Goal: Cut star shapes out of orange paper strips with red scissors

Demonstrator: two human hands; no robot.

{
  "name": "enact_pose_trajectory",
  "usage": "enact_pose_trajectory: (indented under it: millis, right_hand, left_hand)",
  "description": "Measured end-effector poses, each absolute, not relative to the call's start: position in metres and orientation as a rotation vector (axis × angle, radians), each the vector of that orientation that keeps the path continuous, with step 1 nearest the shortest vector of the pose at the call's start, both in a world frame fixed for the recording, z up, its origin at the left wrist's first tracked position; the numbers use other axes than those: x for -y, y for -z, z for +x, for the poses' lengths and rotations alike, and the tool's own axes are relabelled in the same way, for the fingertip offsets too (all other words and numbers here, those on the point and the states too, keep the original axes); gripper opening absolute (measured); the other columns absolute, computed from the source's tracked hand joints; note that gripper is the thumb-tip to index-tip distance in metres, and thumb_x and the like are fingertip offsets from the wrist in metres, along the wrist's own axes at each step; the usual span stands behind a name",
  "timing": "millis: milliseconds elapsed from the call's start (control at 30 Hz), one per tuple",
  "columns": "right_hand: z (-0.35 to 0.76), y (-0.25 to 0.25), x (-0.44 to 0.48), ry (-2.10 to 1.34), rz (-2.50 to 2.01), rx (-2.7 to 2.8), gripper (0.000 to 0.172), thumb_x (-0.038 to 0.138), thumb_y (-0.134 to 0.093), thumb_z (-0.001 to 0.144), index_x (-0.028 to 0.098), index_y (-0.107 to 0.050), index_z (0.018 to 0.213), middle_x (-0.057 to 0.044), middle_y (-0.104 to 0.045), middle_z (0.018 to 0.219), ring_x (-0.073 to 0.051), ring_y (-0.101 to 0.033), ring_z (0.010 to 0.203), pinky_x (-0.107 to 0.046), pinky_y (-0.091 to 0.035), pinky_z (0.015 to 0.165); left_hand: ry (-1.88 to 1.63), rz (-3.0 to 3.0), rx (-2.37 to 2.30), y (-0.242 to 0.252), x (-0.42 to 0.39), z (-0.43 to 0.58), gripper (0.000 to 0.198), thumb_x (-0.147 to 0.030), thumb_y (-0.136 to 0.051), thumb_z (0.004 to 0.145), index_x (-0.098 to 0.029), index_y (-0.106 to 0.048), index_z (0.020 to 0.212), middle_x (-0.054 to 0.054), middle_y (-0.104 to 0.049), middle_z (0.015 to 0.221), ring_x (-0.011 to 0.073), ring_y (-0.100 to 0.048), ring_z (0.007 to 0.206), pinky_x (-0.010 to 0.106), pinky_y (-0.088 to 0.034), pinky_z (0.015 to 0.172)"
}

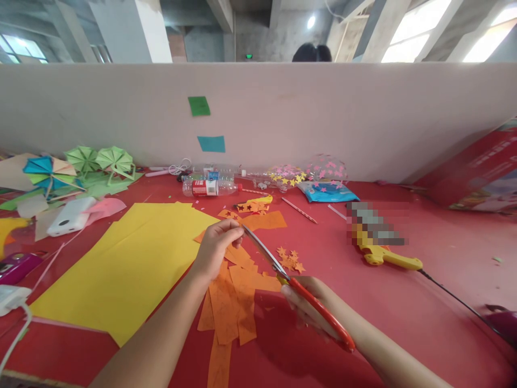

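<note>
My right hand point(309, 307) grips the red handles of a pair of scissors point(283, 272); the metal blades point up and left. My left hand point(216, 248) is closed in a pinch at the blade tips, holding something too small to make out. Beneath both hands lies a heap of orange paper strips point(232, 302) on the red table point(424, 302). Small orange paper stars point(291, 261) lie just right of the blades. A large yellow paper sheet point(129, 264) spreads out to the left of my left hand.
A yellow glue gun point(388, 257) with a black cord lies to the right. Behind are a plastic bottle point(208, 187), star-filled clear balloons point(307, 172), a blue packet point(327, 191), pink straws and folded paper umbrellas point(81, 167). A red box point(480, 172) leans far right. A white partition backs the table.
</note>
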State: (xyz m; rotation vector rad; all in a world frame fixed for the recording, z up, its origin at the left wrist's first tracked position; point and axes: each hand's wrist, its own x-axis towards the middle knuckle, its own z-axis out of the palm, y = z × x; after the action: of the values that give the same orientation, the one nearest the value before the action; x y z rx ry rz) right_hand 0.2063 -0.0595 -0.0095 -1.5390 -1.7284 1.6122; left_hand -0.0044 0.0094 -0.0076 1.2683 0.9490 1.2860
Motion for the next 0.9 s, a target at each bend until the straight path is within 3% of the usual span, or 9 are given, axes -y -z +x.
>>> enact_pose_trajectory:
  millis: [367,733,900]
  right_hand:
    - [0.2052,0.0113,0.0585,-1.621,-1.558,1.675,0.053,0.071,-0.054,0.075,0.022,-0.040,0.061,0.012,-0.032,0.038,-0.005,-0.033,0.027,-0.016,-0.027,0.027]
    - [0.2045,0.0079,0.0602,-1.609,-1.502,1.734,0.056,0.074,-0.049,0.076,0.021,-0.038,0.062,0.008,-0.040,0.049,-0.004,-0.035,0.034,-0.016,-0.026,0.031]
    - [0.2031,0.0087,0.0605,-1.620,-1.486,1.731,0.058,0.078,-0.047,0.073,0.022,-0.036,0.062,0.009,-0.037,0.049,-0.005,-0.034,0.035,-0.017,-0.026,0.033]
  left_hand:
    - [-1.361,1.429,-1.061,0.0030,-0.0089,-0.0063,0.014,-0.024,-0.058,0.076,-0.019,-0.056,0.063,-0.003,-0.049,0.059,0.0123,-0.047,0.060,0.026,-0.038,0.063]
    - [-1.359,1.331,-0.943,0.0082,-0.0092,-0.0019,0.015,-0.022,-0.057,0.075,-0.018,-0.056,0.061,-0.003,-0.049,0.058,0.0114,-0.045,0.060,0.025,-0.037,0.065]
    - [-1.362,1.346,-0.946,0.0087,-0.0073,-0.0004,0.017,-0.023,-0.058,0.076,-0.019,-0.055,0.060,-0.003,-0.048,0.059,0.0120,-0.045,0.061,0.026,-0.037,0.065]
